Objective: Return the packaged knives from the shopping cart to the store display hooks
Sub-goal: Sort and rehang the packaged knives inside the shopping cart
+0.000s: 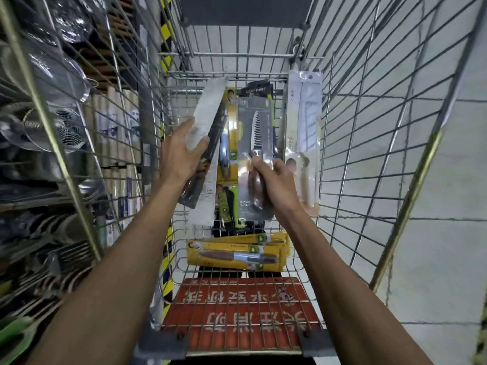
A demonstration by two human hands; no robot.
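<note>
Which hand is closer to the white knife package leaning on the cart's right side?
Right. The right hand, gripping the dark serrated-knife package, sits just beside the white package; the left hand, holding a grey-backed package, is across the cart.

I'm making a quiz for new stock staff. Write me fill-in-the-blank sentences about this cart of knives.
1. The right hand grips a dark grey card package whose knife blade is ___.
2. The left hand grips a long pale grey package near the wire shopping cart's ___ wall.
3. The flat knife packages lying nearest the person are ___.
Missing: serrated; left; yellow.
</note>
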